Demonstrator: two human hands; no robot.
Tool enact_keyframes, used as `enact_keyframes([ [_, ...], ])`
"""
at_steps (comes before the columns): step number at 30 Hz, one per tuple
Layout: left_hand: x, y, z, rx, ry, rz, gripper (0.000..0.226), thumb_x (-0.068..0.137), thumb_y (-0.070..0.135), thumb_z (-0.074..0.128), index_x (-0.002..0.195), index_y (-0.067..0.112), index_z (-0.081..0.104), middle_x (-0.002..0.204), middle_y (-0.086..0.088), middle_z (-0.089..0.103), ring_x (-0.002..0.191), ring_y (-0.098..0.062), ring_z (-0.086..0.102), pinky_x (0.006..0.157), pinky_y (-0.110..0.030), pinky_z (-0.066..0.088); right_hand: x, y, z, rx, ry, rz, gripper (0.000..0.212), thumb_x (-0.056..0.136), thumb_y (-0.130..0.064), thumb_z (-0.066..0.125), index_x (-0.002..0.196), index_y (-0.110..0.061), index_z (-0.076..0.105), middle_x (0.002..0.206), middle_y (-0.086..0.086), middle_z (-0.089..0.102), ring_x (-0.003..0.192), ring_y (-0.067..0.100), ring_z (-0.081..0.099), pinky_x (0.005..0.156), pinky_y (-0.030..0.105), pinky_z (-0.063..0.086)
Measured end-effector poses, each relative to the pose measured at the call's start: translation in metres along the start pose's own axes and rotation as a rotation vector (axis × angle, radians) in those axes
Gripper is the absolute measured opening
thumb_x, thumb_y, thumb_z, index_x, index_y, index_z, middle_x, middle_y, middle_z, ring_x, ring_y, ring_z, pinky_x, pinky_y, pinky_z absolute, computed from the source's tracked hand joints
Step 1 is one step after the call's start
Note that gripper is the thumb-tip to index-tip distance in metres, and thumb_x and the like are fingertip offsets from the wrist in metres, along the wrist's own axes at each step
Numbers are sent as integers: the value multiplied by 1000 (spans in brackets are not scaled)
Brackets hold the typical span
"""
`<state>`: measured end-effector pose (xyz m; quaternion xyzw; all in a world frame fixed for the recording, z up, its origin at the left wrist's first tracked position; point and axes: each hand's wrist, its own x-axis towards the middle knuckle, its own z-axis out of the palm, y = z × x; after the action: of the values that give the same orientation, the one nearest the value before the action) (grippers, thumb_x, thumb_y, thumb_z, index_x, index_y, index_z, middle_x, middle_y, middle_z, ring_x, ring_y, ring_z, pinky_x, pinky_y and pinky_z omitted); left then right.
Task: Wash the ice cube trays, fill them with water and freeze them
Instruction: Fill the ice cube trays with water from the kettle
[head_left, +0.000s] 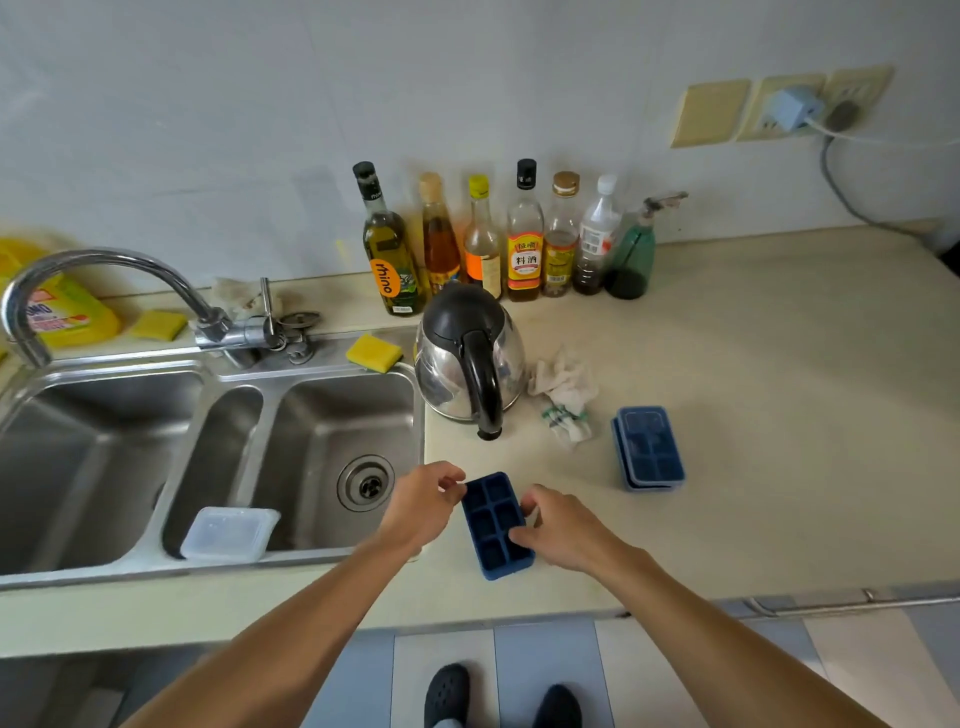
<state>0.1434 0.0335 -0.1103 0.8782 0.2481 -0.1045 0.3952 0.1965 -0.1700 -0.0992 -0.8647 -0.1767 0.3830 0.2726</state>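
A dark blue ice cube tray (496, 525) lies uncovered on the beige counter near its front edge, just right of the sink. My left hand (423, 506) pinches the tray's far left corner. My right hand (563, 527) grips its right side with curled fingers. A second blue ice cube tray (649, 449) with a clear lid on sits further right on the counter. A clear plastic lid (228, 532) leans on the front rim of the right sink basin (311, 441).
A steel kettle (470, 358) with a black handle stands behind the tray, a crumpled cloth (563, 397) beside it. Several bottles (524, 234) line the wall. The faucet (104, 291) arches over the left basin. A yellow sponge (374, 353) lies on the sink's back rim.
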Motion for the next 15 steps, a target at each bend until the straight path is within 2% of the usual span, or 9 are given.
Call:
enact_keyframes([
  [4, 2, -6, 0, -86, -67, 4, 17, 99, 13, 59, 110, 13, 71, 100, -3, 71, 77, -20, 72, 58, -25, 57, -1, -1, 2, -3, -109, 86, 21, 95, -20, 60, 114, -19, 50, 89, 4, 66, 61, 15, 65, 52, 25, 52],
  [7, 4, -6, 2, -219, -112, -39, 15, 97, 4, 57, 101, 7, 71, 90, -9, 74, 71, -22, 73, 59, -29, 60, -1, -1, 4, 9, -14, 108, 16, 94, -13, 57, 108, -19, 54, 85, 2, 65, 58, 15, 65, 48, 24, 51],
  [9, 4, -6, 4, -299, -139, -85, 13, 95, 2, 57, 97, 6, 69, 85, -11, 74, 68, -24, 72, 63, -34, 63, -2, 0, 1, -17, 103, 127, 12, 93, -12, 56, 104, -17, 59, 87, 2, 65, 66, 20, 66, 54, 31, 53],
  [11, 5, -5, 6, -347, -159, -111, 8, 94, 3, 59, 95, 6, 67, 84, -11, 74, 65, -22, 71, 63, -34, 62, -2, 2, -6, -22, 229, 149, 8, 93, -14, 59, 99, -13, 64, 91, 4, 68, 79, 24, 66, 70, 39, 56],
  [13, 6, -4, 7, -336, -178, -113, 4, 95, 8, 62, 96, 9, 66, 87, -10, 74, 67, -20, 73, 60, -29, 60, 0, 5, -12, -9, 316, 166, 4, 94, -16, 62, 93, -14, 66, 91, 1, 68, 86, 22, 65, 78, 38, 54],
  [15, 5, -2, 8, -302, -188, -110, 2, 96, 14, 64, 97, 13, 65, 89, -8, 74, 70, -19, 74, 58, -25, 57, 2, 6, -15, 16, 350, 182, 5, 94, -14, 64, 91, -13, 67, 88, -1, 67, 86, 21, 66, 78, 36, 53],
])
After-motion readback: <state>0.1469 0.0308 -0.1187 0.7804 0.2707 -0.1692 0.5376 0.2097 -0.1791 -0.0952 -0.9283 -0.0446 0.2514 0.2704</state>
